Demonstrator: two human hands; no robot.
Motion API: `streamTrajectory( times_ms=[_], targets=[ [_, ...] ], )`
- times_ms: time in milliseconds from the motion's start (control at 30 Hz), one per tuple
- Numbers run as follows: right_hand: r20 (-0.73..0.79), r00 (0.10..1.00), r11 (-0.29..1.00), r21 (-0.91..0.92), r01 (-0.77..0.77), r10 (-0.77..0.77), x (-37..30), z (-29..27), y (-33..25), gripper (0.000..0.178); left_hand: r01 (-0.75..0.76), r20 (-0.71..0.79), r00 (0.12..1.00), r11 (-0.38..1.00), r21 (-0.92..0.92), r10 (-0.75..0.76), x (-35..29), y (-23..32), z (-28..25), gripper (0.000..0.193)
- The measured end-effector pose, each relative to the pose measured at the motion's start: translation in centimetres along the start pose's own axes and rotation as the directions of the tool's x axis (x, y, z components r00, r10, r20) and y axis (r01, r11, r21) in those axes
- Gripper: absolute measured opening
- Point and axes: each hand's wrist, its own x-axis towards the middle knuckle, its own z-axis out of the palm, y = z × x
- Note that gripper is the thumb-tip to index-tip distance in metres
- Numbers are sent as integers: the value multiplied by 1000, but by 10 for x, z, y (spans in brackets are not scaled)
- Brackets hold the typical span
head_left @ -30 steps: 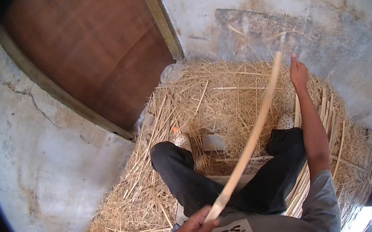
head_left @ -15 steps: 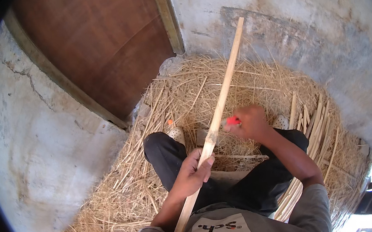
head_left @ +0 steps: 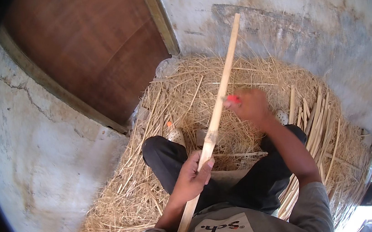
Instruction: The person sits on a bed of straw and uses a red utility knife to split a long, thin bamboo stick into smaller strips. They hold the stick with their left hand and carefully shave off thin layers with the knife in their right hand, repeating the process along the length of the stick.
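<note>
Walls of stained, pale grey plaster [head_left: 53,158] stand at nine o'clock and from twelve round to three, with a reddish-brown flat door panel [head_left: 91,49] in a worn wooden frame [head_left: 159,18] at eleven. Tan, straw-like shavings [head_left: 115,215] spread across the middle, reaching out to seven and four o'clock. A grey short-sleeved shirt [head_left: 276,225] fills six o'clock, and dark trousers [head_left: 163,160] bend outward above it, with knees toward eight and four. Pale, split wooden strips [head_left: 317,121] lie together between three and four. The long, flat, pale yellow bamboo strip [head_left: 223,84] slants over the lap, its far end at one o'clock and its near end against the shirt between six and seven; a darker node crosses it near the centre. At six o'clock the left hand [head_left: 191,179] is curled around the strip's lower part, thumb laid over it. Toward three the right hand [head_left: 252,104], blurred, is closed around a small red-handled tool [head_left: 232,99] right beside the strip's edge; whether its greyish tip touches cannot be told. Cream perforated shoes [head_left: 176,137] show at seven and three. A tiny orange object [head_left: 169,124] lies near the centre, between eight and nine.
</note>
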Motion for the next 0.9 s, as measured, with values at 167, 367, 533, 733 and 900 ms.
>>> streamTrajectory(
  times_ms=[167, 367, 533, 733, 900],
  targets=[
    [48, 999, 999, 35, -28, 26, -13, 10, -6, 60, -3, 50, 999, 1000, 12, 2, 0, -6, -6, 20],
    [-121, 986, 994, -20, 111, -112, -15, 17, -5, 59, -22, 29, 999, 999, 27, 21, -3, -11, -1, 17],
    [-172, 971, 984, -90, 153, -167, 5, 10, 25, 60, 0, 57, 998, 1000, 1, 0, -9, -3, 0, 16],
    [-152, 966, 955, -182, -234, 208, 22, -5, 94, 56, 30, 168, 985, 1000, -7, -28, -30, -9, 0, 16],
    [-8, 982, 982, -24, -186, 186, -1, 5, 47, 56, 15, 134, 991, 1000, -22, -11, -27, -19, -3, 16]
  ],
)
